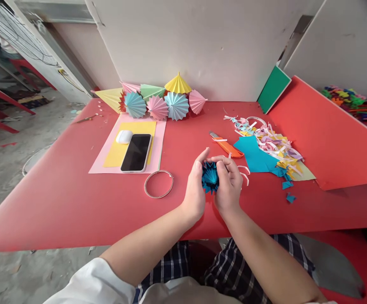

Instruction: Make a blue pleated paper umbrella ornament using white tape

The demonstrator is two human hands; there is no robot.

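Between my two hands, above the red table (pixel 107 211), is a small pleated blue paper umbrella (pixel 210 176) with a zigzag edge. My left hand (pixel 196 188) cups its left side, thumb and fingers pressed against the folds. On the other side my right hand (pixel 229 183) curls its fingers round the paper. Parts of the umbrella are hidden behind the fingers. Just beyond my right hand lie an orange utility knife (pixel 227 146) and a sheet of blue paper (pixel 254 156). A thin bangle (pixel 159 184) rests left of my hands.
Several folded paper umbrellas (pixel 177 105) line the wall. A phone (pixel 137 153) and a white case (pixel 124 137) lie on yellow and pink paper (pixel 96 162). Paper scraps (pixel 275 145) pile up at right, beside a leaning red board (pixel 332 139) and a green board (pixel 273 89).
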